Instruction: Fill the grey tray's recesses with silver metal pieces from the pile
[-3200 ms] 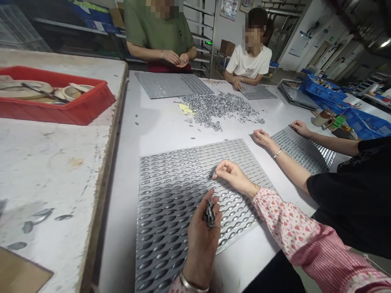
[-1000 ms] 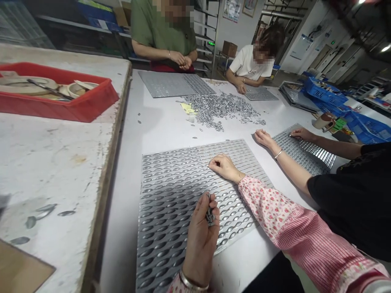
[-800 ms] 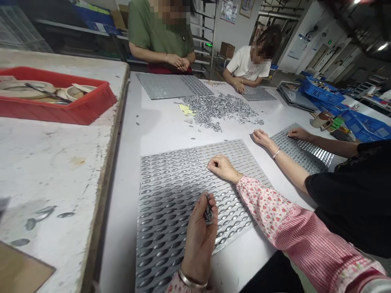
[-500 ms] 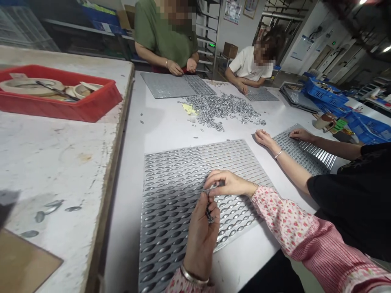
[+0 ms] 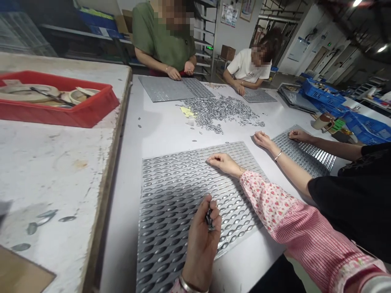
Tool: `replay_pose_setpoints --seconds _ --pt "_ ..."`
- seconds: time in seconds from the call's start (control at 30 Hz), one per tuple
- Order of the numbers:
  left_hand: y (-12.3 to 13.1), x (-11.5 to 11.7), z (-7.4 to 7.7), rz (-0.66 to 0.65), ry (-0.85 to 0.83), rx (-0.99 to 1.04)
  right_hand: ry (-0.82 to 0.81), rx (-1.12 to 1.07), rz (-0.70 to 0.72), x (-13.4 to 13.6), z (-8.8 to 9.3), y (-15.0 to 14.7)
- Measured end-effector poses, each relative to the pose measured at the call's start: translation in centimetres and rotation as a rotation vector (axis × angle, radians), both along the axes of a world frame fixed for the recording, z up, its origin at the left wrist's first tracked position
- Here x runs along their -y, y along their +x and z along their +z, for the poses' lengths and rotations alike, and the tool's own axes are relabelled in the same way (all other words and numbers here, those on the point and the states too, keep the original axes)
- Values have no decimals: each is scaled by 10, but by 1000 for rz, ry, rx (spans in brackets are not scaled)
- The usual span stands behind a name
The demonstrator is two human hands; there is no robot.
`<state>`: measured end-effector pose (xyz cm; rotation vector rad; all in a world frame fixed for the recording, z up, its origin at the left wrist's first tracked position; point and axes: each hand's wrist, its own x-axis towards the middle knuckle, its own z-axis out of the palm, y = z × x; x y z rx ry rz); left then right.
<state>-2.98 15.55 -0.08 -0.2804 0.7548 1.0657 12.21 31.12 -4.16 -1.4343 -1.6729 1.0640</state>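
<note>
My left hand (image 5: 203,240) is curled round several small silver, leaf-shaped pieces (image 5: 209,219), above the near part of a grey board (image 5: 171,199). Rows of the same pointed oval pieces cover most of that board, while its far right part shows only thin lines. Over the far half, my right hand (image 5: 225,163) is closed in a pinch, its fingertips at the board's surface beside the filled rows. Whatever lies between those fingertips is too small to make out.
A heap of loose silver pieces (image 5: 222,112) lies mid-table beside a yellow note (image 5: 187,112). Co-workers handle similar boards across the table and at right, where a person's hand (image 5: 264,140) rests close by. A red tray (image 5: 100,103) stands left; a mug (image 5: 323,121) is at right.
My right hand has left my left hand's fingertips and moved away to the board's far part. My left hand stays nearly in place, still curled round the silver pieces.
</note>
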Motion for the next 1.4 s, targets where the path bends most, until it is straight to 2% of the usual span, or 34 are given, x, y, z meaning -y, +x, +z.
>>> replay_pose_setpoints --seconds 0.13,0.37,0.47,0.53,0.6,0.67,0.73,0.8,0.83,0.9,1.03,1.1,1.17,1.27,1.4 --pt "1 -1 -1 28 -31 -46 36 210 4 -9 -8 -3" --pt "4 2 -2 19 -42 -82 109 420 0 -9 -3 -11" --pt "3 3 -4 5 38 -116 176 396 -12 -7 -2 -13" --pt "2 4 -6 21 77 -127 155 258 -7 2 3 -13" --pt "2 5 -8 35 78 -116 31 48 86 19 12 -12" --pt "2 5 -8 49 57 -107 -141 -130 306 40 26 -10" --pt "3 5 -7 64 36 -110 -232 -194 512 59 39 -9" --pt "4 4 -6 76 26 -110 -252 -200 583 72 47 -9" --pt "5 3 -5 81 19 -106 -252 -204 566 74 49 -10" --pt "4 1 -2 88 -20 -97 -249 -255 444 68 45 -11" --pt "2 -3 3 99 -67 -94 -169 -378 41 28 23 -9" --pt "1 -3 3 85 -63 -71 -95 -259 -64 6 12 -7" --pt "0 -2 2 57 -72 -32 -23 -36 -96 -9 3 -7" --pt "0 0 -2 41 -57 -17 54 293 -77 -17 -2 -9" --pt "0 3 -6 45 -11 -117 91 490 -75 -17 -1 -15"
